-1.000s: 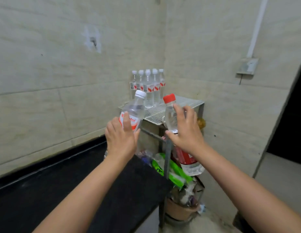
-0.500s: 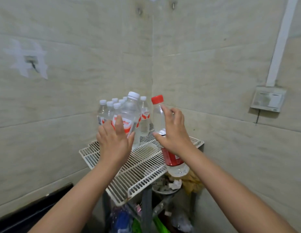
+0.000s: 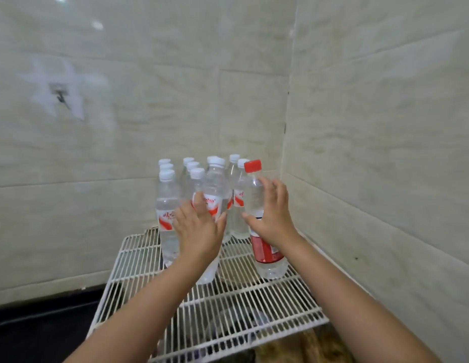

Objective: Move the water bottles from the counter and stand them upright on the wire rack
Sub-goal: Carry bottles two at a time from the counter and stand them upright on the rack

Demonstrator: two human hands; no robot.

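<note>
Over the wire rack [image 3: 160, 289], each hand's grip encloses a bottle.

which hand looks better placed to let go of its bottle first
Probably the right. The right hand holds the red-capped bottle with its base seemingly on the wire rack, open space around it. The left hand's white-capped bottle sits tight against the standing bottles.

Your left hand [image 3: 199, 231] covers the middle of the white-capped bottle [image 3: 213, 189], so its grip and base can't be read. Your right hand [image 3: 271, 218] hides the red-capped bottle [image 3: 257, 195] mid-body. The rear bottles [image 3: 188, 166] overlap and blur; their count is unclear
</note>
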